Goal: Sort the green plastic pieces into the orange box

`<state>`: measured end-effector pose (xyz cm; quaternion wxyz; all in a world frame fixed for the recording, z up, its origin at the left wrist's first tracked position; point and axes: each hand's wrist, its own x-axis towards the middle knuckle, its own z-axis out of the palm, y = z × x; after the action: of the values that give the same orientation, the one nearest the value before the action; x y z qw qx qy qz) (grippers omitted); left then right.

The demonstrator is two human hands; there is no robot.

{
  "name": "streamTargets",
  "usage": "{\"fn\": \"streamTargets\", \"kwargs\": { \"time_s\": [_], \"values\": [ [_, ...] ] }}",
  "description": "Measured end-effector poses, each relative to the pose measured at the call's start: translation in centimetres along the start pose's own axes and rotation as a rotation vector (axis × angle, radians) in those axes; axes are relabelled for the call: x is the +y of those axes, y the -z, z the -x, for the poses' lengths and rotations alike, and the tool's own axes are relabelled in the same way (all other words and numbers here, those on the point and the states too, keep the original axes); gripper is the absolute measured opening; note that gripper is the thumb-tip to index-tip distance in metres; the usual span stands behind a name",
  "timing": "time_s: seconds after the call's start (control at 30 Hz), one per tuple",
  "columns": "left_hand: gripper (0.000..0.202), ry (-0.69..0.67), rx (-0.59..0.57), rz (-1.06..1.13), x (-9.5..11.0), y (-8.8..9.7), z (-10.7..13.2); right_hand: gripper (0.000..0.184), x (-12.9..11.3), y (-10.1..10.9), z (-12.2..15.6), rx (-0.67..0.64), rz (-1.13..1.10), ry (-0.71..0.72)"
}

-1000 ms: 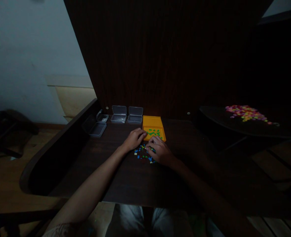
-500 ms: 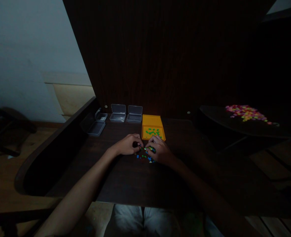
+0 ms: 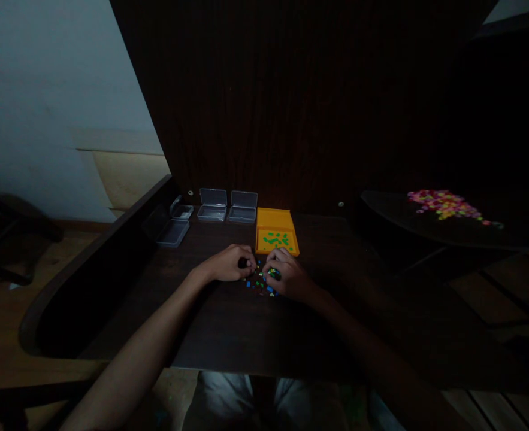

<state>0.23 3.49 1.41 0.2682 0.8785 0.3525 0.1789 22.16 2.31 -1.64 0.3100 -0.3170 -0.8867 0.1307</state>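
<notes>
Small colourful plastic pieces (image 3: 259,285), blue, green, yellow and white, lie scattered on the dark table between and just in front of my hands. My left hand (image 3: 232,263) rests at the left edge of this pile, its fingers curled and thumb pinched in. On the right side, my right hand (image 3: 290,276) bends its fingers down over more of the pieces. Whatever sits between the fingertips of either hand is too small and dark to make out. Just beyond the hands stands an open yellow box (image 3: 275,219), with several green pieces (image 3: 273,240) in its tray.
Open clear plastic boxes stand along the back left, among them one clear box (image 3: 212,213), another (image 3: 242,214) and a nearer one (image 3: 173,233). A raised side panel (image 3: 88,263) bounds the table's left. Pink and yellow small items (image 3: 448,205) lie on a dark surface at right.
The gap between my fingertips has widened slightly as my left hand drew a little left. More pieces show between the hands. The whole view has shifted slightly.
</notes>
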Motion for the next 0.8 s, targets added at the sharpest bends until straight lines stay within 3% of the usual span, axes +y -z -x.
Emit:
{"fn": "streamTargets", "kwargs": {
  "time_s": [0.6, 0.8],
  "values": [
    [0.012, 0.022, -0.020, 0.027, 0.3, 0.1, 0.0, 0.012, -0.1, -0.2, 0.0, 0.001, -0.069, 0.059],
    [0.010, 0.041, -0.025, 0.030, 0.4, 0.0, -0.1, 0.011, 0.6, 1.0, -0.6, 0.095, -0.070, -0.047]
  ]
}}
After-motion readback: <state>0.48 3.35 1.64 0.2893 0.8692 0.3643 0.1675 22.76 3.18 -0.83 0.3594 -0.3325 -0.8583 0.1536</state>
